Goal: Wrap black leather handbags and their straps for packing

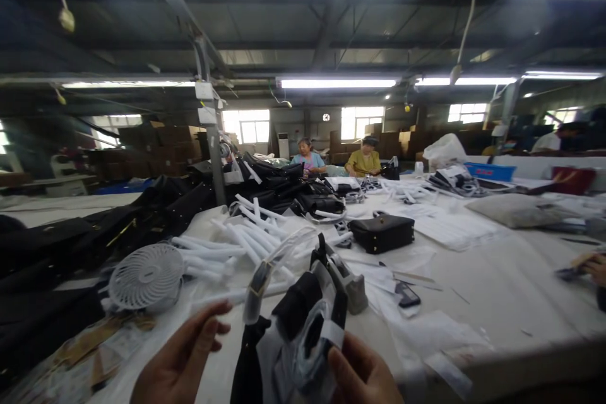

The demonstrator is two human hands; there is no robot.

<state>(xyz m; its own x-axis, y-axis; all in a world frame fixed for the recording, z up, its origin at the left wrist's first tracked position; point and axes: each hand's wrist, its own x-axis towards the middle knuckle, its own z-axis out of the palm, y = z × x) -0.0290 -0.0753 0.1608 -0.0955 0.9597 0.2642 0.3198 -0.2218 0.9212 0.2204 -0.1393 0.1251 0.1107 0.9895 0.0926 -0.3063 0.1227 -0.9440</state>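
A black handbag (249, 353) stands open right in front of me, with white wrapping tucked into it. Its handle (258, 284) rises in clear plastic. My left hand (182, 353) is just left of the bag, fingers spread and holding nothing. On the other side, my right hand (362, 369) pinches a coiled bag strap (310, 341) wrapped in thin plastic, with a white band around it. The hand hides part of the coil. Behind the bag is a grey tape dispenser (350, 281), partly covered by it.
A white fan (146, 276) stands at left beside heaped black bags (161, 208). White rolled tubes (246, 233) lie beyond my bag. A finished black bag (382, 233) and a phone-like dark object (407, 295) are to the right. Two co-workers (363, 161) sit across; another person's hand (597, 268) shows far right.
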